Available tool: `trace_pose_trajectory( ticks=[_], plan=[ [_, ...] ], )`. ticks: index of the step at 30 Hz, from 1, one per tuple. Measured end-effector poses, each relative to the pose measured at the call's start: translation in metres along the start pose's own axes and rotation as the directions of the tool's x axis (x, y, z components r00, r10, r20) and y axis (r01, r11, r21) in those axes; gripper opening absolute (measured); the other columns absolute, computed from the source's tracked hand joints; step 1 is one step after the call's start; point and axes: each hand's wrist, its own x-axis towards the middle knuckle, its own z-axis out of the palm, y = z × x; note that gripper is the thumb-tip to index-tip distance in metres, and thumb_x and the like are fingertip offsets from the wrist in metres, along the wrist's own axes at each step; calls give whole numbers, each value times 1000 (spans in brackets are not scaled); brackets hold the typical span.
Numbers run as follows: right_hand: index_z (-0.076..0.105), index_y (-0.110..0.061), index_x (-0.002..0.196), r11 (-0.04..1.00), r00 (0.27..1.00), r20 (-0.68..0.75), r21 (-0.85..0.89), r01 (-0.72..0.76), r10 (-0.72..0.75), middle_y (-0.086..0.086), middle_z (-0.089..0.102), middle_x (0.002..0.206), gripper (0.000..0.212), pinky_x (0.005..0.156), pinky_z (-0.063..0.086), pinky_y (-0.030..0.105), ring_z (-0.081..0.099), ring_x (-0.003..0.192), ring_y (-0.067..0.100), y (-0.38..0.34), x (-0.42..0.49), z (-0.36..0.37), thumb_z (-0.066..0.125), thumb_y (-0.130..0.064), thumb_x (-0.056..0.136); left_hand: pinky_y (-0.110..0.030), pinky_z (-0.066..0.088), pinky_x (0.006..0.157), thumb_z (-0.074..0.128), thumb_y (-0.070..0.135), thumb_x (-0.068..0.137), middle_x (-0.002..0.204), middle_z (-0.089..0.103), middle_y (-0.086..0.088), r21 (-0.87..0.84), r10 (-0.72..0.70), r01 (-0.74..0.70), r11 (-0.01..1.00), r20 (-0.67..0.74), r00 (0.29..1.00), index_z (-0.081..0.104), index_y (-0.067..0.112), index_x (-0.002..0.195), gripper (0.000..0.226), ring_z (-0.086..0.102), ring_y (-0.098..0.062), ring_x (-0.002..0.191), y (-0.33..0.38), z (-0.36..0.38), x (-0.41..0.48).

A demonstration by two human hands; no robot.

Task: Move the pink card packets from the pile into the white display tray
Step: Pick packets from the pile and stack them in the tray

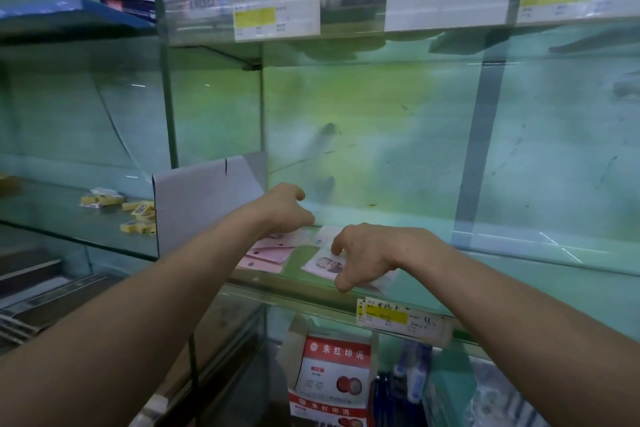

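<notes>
Head view: far left of the tray, yellow erasers [136, 215] lie scattered on a glass side shelf. The tray [204, 198] itself stands at the left end of the main glass shelf [519, 253], and only its pale, upright wall is visible.

Just right of the tray's foot, the pink packets [268, 253] lie overlapped in a flat pile on the shelf, none of them inside the tray. The left hand [284, 208] hangs over the pile right beside the tray wall, its fingers bent downward. Their tips are hidden behind the hand, so I cannot tell whether it holds a packet.

Further right of the tray, a printed packet [323, 265] lies at the pile's right end. The right hand [370, 253] is clawed over it, forefinger at its far edge and thumb at its near edge by the shelf front, pinching it.

Right of the tray and lower, a yellow-and-white label [398, 317] is fixed to the shelf front. Below the tray, red-and-white ink boxes [332, 374] stand on a lower level.
</notes>
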Motion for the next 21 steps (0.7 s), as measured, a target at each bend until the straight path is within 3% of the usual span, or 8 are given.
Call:
trace_pose_trajectory(
  ticks=[2,4,8,11,13,15,17,21],
  plan=[
    [54,-13,126,1000,1000,-17,-21,-1,1,5,58,122,54,87,51,37,58,104,24,0,1,2,61,-42,81,-25,44,70,60,18,90,140,48,-12,-40,2,-2,999,1,1000,40,7,143,57,54,-20,92,0,1,-2],
    [59,-12,118,999,997,-69,-25,21,-23,6,62,114,44,81,50,33,59,95,24,-1,0,4,52,-40,85,-25,46,72,59,15,91,135,52,-12,-71,15,-15,997,0,1000,45,6,139,51,55,-20,89,0,3,-4],
    [59,-10,93,996,977,-203,-75,55,-69,11,60,94,29,67,37,29,51,81,27,6,0,-2,42,-33,94,-25,45,84,54,6,89,132,55,-11,-108,68,-67,992,-3,998,52,8,134,45,58,-22,105,2,3,-7],
    [50,-16,76,992,940,-329,-114,56,-91,11,64,94,22,65,38,32,53,80,29,21,-2,-12,42,-24,95,-23,41,87,56,7,88,135,53,-4,-77,176,-171,982,55,983,49,13,137,50,55,-19,115,10,1,-12],
    [60,-15,90,992,898,-426,-107,71,-111,11,66,100,18,68,40,34,57,89,32,29,-4,-18,43,-18,94,-20,39,90,60,9,86,133,56,-3,-26,238,-236,971,97,966,51,13,135,51,54,-16,116,17,3,-13],
    [64,-12,101,991,856,-500,-87,99,-129,11,67,100,22,70,42,36,58,90,32,30,-5,-21,44,-20,95,-25,46,83,63,15,83,110,66,-7,72,281,-285,956,61,958,64,14,119,36,61,-22,99,23,9,-12],
    [63,-11,97,990,825,-546,-66,128,-144,11,68,96,23,69,43,37,59,88,32,27,-5,-21,45,-25,97,-32,51,74,63,33,84,85,66,-6,184,299,-286,940,-48,953,70,17,94,20,61,-27,85,27,14,-10],
    [55,-18,123,985,801,-599,130,111,-11,4,68,111,34,83,48,35,60,103,27,34,-4,-20,56,-30,92,-28,43,60,59,48,87,64,57,3,264,275,-225,938,-172,946,63,24,71,29,58,-23,73,25,15,-11]
  ],
)
